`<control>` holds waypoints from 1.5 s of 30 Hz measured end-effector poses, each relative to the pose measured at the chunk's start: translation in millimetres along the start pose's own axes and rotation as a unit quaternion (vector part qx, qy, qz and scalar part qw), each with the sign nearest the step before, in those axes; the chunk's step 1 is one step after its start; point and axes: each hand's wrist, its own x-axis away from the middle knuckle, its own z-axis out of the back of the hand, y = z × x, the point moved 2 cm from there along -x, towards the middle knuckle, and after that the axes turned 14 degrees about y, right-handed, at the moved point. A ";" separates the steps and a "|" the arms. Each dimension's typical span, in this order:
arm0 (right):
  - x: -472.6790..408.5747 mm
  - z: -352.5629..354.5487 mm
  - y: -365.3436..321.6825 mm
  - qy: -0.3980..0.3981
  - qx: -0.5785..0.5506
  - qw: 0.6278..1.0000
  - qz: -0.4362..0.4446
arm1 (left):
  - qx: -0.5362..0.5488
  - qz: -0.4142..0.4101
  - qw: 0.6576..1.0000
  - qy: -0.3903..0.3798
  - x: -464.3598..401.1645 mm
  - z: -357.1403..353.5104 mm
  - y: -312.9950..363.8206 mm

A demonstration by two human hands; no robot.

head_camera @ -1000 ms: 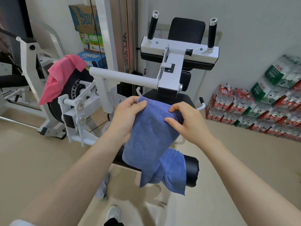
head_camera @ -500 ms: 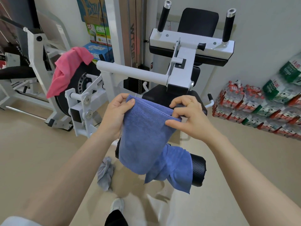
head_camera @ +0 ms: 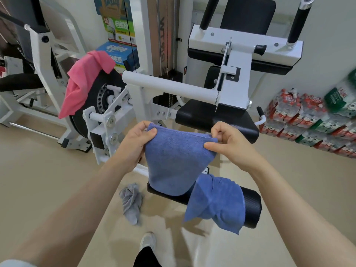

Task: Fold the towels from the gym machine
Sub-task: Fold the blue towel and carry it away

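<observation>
Here, in the head view, your left hand [head_camera: 133, 143] pinches the left top corner of the blue towel [head_camera: 173, 162], thumb on the near face and fingers curled behind the hem. Your right hand [head_camera: 229, 145] grips the opposite top corner, thumb pressing the near side, the other fingers bunched above the edge. Between the two grips the top hem runs nearly taut and almost level. Below your hands the towel hangs doubled over, its rounded fold lying against the black roller pad [head_camera: 250, 207] of the gym machine [head_camera: 237, 74]. A further part of the same blue cloth drapes lower, down and to the right of your right-hand grip, over that pad, ending in a loose point.

Down and to the left of your left-hand grip a grey towel [head_camera: 131, 201] lies crumpled on the floor [head_camera: 38, 170]. Up and to the left of that grip a pink towel [head_camera: 82, 81] hangs over the black wheel of the machine. Well to the right of your right hand, packs of bottled water [head_camera: 308, 120] are stacked against the wall.
</observation>
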 end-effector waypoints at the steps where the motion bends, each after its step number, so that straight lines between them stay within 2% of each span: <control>1: -6.5 -4.0 2.3 0.013 0.007 1.000 -0.016 | -0.004 0.001 1.000 -0.004 -7.0 2.3 0.4; 3: -22.1 -12.0 6.2 0.060 0.063 0.996 -0.021 | -0.007 -0.007 1.000 -0.009 -24.5 5.6 0.7; 6: -48.2 -25.0 7.8 0.160 0.178 0.971 0.019 | -0.025 -0.025 0.999 -0.011 -55.5 6.6 3.0; 9: -65.8 -38.4 6.4 0.227 0.203 0.952 0.029 | -0.010 -0.023 1.000 -0.011 -86.9 6.8 4.4; 12: -70.3 -45.7 9.4 0.258 0.196 0.945 0.044 | -0.001 -0.017 0.999 -0.028 -107.5 7.8 0.9; 15: -62.1 -50.0 21.1 0.216 0.212 0.953 0.016 | -0.015 0.010 0.999 -0.045 -109.1 12.3 -15.8; 19: -37.4 -57.6 51.6 0.074 0.244 0.965 -0.062 | -0.092 0.044 0.991 -0.086 -90.8 26.9 -52.2; 24: 9.8 -70.0 79.2 -0.062 0.259 0.957 -0.112 | -0.149 0.117 0.973 -0.134 -46.5 46.1 -101.5; 28: 54.7 -78.1 99.2 -0.123 0.245 0.951 -0.141 | -0.177 0.153 0.962 -0.139 -4.9 55.1 -126.7; 32: 85.7 -86.5 119.4 -0.148 0.230 0.946 -0.175 | -0.165 0.173 0.960 -0.143 31.4 60.4 -151.7; 37: 96.1 -102.1 142.8 -0.177 0.272 0.928 -0.180 | -0.220 0.181 0.951 -0.118 48.0 72.7 -186.5; 42: 68.0 -115.2 158.4 -0.072 0.281 0.941 -0.173 | -0.244 0.177 0.951 -0.068 18.2 66.9 -197.9; 45: 52.3 -123.5 169.1 -0.018 0.238 0.951 -0.198 | -0.224 0.181 0.956 -0.050 2.3 65.1 -198.2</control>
